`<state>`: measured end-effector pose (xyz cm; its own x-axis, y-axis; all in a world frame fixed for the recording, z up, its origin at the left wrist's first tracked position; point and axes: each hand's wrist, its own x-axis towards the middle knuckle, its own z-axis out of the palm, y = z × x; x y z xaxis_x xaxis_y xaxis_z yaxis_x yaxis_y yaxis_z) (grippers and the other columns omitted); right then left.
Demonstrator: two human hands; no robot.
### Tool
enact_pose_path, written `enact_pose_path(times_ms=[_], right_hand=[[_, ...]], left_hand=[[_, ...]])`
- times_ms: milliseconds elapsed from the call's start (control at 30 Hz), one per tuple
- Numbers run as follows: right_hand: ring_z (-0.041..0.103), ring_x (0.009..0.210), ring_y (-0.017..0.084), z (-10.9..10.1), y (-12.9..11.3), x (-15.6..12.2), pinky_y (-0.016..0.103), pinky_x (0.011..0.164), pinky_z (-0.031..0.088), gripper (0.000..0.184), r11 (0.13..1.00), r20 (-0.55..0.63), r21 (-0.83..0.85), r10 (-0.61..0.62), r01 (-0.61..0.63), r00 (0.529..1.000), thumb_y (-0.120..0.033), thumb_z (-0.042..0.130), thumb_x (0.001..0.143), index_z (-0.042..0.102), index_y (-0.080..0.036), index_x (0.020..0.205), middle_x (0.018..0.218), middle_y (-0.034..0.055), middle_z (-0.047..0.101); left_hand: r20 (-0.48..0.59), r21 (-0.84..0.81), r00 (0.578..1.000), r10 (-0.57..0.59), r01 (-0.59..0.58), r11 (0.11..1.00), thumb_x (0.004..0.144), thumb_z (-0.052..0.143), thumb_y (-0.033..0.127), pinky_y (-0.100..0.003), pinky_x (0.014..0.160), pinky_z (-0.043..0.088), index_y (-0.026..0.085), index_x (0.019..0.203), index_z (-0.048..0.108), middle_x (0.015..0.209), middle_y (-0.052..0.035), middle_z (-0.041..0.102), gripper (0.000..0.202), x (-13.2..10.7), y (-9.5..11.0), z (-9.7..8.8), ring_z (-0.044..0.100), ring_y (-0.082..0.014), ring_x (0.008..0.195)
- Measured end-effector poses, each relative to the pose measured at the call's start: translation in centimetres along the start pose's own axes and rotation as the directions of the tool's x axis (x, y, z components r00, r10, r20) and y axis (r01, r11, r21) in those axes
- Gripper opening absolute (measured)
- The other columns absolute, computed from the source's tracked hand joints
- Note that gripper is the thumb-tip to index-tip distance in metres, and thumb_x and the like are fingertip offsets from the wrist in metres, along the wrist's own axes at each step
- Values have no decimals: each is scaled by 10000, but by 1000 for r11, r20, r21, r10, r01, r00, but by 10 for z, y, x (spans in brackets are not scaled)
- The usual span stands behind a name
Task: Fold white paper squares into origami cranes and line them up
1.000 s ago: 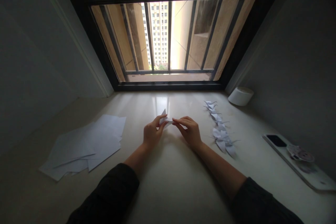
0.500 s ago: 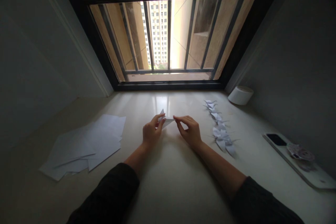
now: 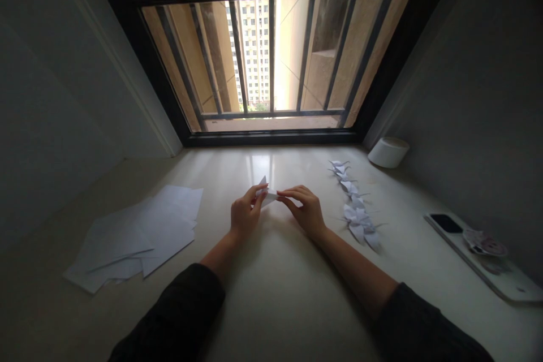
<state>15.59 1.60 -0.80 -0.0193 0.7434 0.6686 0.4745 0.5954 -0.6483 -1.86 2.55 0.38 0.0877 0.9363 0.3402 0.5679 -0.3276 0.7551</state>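
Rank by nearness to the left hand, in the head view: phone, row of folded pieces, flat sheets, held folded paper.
1. Held folded paper: in the left hand.
2. Flat sheets: to its left.
3. Row of folded pieces: right, beyond the right hand.
4. Phone: far right.

Daylight is entering through a dark-framed window [image 3: 288, 62], where upright metal bars [image 3: 271, 56] are standing before a high-rise apartment block [image 3: 257, 48]. Shadowed walls [image 3: 479, 85] are flanking the window, and a glossy pale ledge [image 3: 271, 294] is reflecting the light.
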Motion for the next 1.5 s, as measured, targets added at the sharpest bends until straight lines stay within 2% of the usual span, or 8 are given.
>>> enact_pose_path(times_ms=[267,567,800,1000,1100,1200,1300,1500], right_hand=[[607,803,186,-2,-4,0,344,743,499,146,998,-21,-61,-32,31,999,-227,594,835,688,-264,939,847,26,699],[589,832,182,-3,-6,1,340,759,490,147,990,-31,-122,-71,67,997,-192,560,852,664,-245,942,870,30,684],[568,846,192,-3,-6,0,354,769,491,186,977,-15,-165,-142,138,990,-181,563,846,676,-263,969,871,26,690],[554,899,212,-2,-7,-2,385,816,487,226,973,-15,-172,-156,151,988,-192,573,838,675,-306,1004,905,16,695],[553,923,224,-2,-11,-1,407,840,481,296,981,10,-150,-126,126,992,-224,587,831,630,-307,1111,961,30,686],[557,939,227,-3,-14,1,416,847,480,370,991,37,-94,-97,100,995,-249,596,827,577,-301,1193,1013,44,671],[561,951,212,-2,-13,2,398,845,481,304,998,53,-24,-60,61,997,-248,568,848,610,-317,1141,1016,40,659],[563,909,193,2,-5,2,383,819,490,217,997,48,70,40,-43,998,-285,611,819,674,-328,1023,977,40,618]], left_hand=[[9,81,1000,18,-19,997,854,483,453,-194,564,429,318,1124,611,747,12,679,327,-1,2,-1,621,-133,659],[-54,93,998,23,-18,996,806,584,418,-228,644,494,346,1329,402,1063,3,668,559,-2,7,0,674,-151,796],[-49,73,997,54,-50,996,818,578,373,-256,716,515,320,1242,507,1090,0,665,433,-1,7,0,666,-169,889],[-1,-59,999,44,-44,997,830,559,333,-243,679,522,327,1322,410,1094,-12,657,514,-2,6,0,676,-167,838],[17,-174,999,39,-35,984,846,521,294,-241,661,523,297,1303,441,1069,-33,658,464,-2,5,2,672,-162,807],[52,-398,997,58,-33,917,843,473,223,-261,711,528,233,1203,522,1055,-54,653,364,0,2,5,650,-162,858],[122,-596,991,64,21,802,807,451,164,-291,746,529,192,1110,541,1045,-67,648,318,3,-2,9,627,-174,919],[227,-657,974,-17,166,735,745,484,144,-278,711,523,181,1084,540,997,-61,660,346,7,-7,11,633,-165,866]])
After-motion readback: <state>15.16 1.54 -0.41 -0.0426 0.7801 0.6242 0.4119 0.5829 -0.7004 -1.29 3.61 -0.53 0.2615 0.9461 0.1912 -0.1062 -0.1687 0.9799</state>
